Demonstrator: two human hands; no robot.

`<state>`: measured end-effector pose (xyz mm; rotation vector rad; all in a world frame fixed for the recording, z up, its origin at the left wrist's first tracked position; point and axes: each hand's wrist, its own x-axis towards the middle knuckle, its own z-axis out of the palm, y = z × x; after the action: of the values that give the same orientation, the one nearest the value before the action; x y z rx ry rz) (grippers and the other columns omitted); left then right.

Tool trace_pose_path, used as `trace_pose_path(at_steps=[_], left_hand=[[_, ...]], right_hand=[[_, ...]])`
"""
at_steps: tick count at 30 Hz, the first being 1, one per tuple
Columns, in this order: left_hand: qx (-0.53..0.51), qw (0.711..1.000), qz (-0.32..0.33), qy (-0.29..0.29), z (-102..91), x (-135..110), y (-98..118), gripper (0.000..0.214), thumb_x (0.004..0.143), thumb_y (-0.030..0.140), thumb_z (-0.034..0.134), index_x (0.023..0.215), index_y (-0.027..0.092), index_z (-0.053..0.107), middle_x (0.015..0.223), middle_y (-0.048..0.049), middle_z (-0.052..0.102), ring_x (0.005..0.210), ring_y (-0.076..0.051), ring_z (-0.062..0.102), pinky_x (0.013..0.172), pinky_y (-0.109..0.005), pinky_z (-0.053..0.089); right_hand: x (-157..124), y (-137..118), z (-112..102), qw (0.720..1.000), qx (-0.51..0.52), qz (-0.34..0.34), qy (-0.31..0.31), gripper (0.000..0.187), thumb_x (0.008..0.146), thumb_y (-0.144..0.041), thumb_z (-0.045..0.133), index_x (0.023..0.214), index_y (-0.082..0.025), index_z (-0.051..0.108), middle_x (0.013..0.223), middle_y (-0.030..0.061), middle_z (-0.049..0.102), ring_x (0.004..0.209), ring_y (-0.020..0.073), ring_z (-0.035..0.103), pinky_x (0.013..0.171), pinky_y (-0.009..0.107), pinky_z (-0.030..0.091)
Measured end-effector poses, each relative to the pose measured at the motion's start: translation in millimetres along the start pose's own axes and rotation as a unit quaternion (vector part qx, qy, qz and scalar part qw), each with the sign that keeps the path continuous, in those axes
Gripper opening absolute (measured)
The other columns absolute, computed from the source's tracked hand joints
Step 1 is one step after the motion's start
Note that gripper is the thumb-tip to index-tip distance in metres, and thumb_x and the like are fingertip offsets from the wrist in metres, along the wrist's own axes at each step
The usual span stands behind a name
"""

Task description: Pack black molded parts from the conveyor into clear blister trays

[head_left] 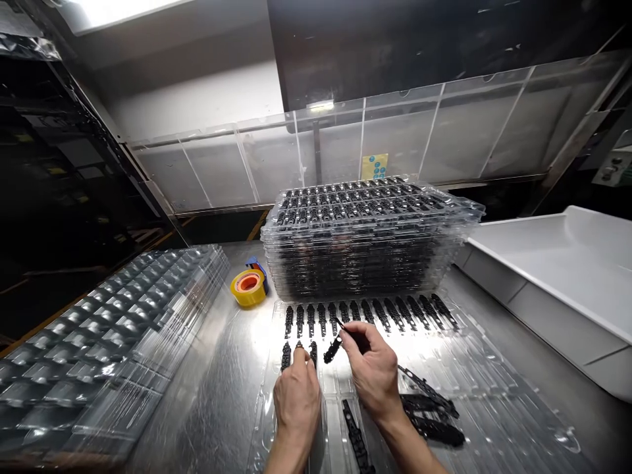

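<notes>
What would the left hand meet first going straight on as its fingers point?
The left hand would probably meet the row of black parts in the clear tray first; its height is unclear.

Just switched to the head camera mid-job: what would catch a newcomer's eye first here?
The tall stack of clear trays packed with black parts, at the middle back of the steel table, stands out first. Just in front, the right hand pinches a small black part over a partly filled tray, while the left hand touches parts in its second row. A yellow tape roll sits left of the stack.
</notes>
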<state>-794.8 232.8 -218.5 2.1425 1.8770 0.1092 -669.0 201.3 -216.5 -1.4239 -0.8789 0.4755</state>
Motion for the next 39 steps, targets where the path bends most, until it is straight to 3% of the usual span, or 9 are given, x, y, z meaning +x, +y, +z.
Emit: trace_pose_path(at_steps=[5,12,17,21,25,28,33,36,39], left_hand=[[0.064,0.998,0.026,0.006,-4.6,-1,3,0.025,0.092,0.024,0.033,0.097,0.019,0.057,0.079,-0.008,0.071,0.074,-0.029,0.067,0.057,-0.033,0.037],[-0.076,0.991,0.108,0.014,-8.2,-4,9,0.033,0.087,0.018,0.043,0.116,0.02,0.059,0.106,-0.0073,0.068,0.092,-0.023,0.063,0.077,-0.032,0.043],[-0.254,0.964,0.059,-0.052,-8.9,1,16,0.03,0.088,0.03,0.045,0.109,0.019,0.063,0.082,-0.0048,0.07,0.077,-0.019,0.063,0.071,-0.028,0.043],[-0.317,0.946,0.004,-0.073,-7.6,5,16,0.027,0.08,0.019,0.049,0.104,0.018,0.06,0.076,-0.0011,0.068,0.073,-0.015,0.062,0.069,-0.025,0.043],[-0.307,0.949,-0.021,-0.07,-5.3,9,14,0.025,0.073,0.01,0.048,0.093,0.017,0.06,0.075,-0.0006,0.068,0.071,-0.013,0.063,0.067,-0.023,0.043],[-0.275,0.959,-0.029,-0.052,-5.7,11,15,0.027,0.07,0.005,0.05,0.093,0.017,0.059,0.076,-0.0011,0.068,0.069,-0.013,0.062,0.066,-0.023,0.042],[-0.183,0.983,-0.008,-0.017,-8.9,7,21,0.019,0.077,0.013,0.053,0.094,0.017,0.06,0.082,-0.0036,0.068,0.078,-0.016,0.061,0.07,-0.025,0.041],[-0.117,0.993,0.017,-0.023,-7.8,3,28,0.018,0.08,0.024,0.058,0.095,0.017,0.062,0.086,-0.0066,0.069,0.081,-0.02,0.062,0.07,-0.029,0.04],[-0.063,0.997,0.035,-0.033,-3.8,3,35,0.021,0.079,0.023,0.06,0.098,0.016,0.063,0.091,-0.01,0.07,0.085,-0.023,0.064,0.07,-0.03,0.041]], right_hand=[[-3,6,2,0.999,-0.028,-0.041,-0.018,0.015,0.086,-0.034,0.057,0.092,-0.02,0.06,0.086,0.0017,0.064,0.08,0.0162,0.06,0.074,0.029,0.05],[-17,0,-5,0.993,-0.11,-0.046,-0.027,0.016,0.088,-0.034,0.051,0.09,-0.02,0.059,0.084,0.0026,0.064,0.078,0.0174,0.061,0.07,0.029,0.05],[-31,-8,-10,0.986,-0.152,0.046,-0.059,0.016,0.083,-0.037,0.052,0.083,-0.021,0.057,0.075,0.0014,0.064,0.071,0.0188,0.062,0.062,0.027,0.047],[-38,-8,-8,0.976,-0.111,0.138,-0.123,0.015,0.081,-0.036,0.053,0.082,-0.021,0.055,0.076,0.0003,0.063,0.064,0.0159,0.06,0.058,0.025,0.046],[-40,1,-2,0.966,-0.01,0.22,-0.137,0.02,0.078,-0.04,0.055,0.083,-0.02,0.052,0.078,0.0005,0.063,0.06,0.0159,0.063,0.054,0.025,0.049],[-41,8,0,0.957,0.009,0.252,-0.142,0.019,0.076,-0.038,0.056,0.083,-0.021,0.05,0.072,-0.0007,0.064,0.052,0.0164,0.062,0.048,0.025,0.049],[-38,6,-12,0.961,0.027,0.248,-0.121,0.021,0.076,-0.04,0.058,0.083,-0.021,0.051,0.075,0.0011,0.066,0.051,0.0162,0.062,0.046,0.026,0.049],[-33,-2,-23,0.963,0.014,0.251,-0.097,0.029,0.074,-0.048,0.06,0.084,-0.021,0.054,0.072,0.0014,0.066,0.045,0.0145,0.057,0.041,0.025,0.045],[-28,-9,-34,0.967,-0.033,0.238,-0.086,0.033,0.074,-0.054,0.059,0.083,-0.022,0.057,0.067,0.0004,0.064,0.047,0.0158,0.056,0.044,0.027,0.045]])
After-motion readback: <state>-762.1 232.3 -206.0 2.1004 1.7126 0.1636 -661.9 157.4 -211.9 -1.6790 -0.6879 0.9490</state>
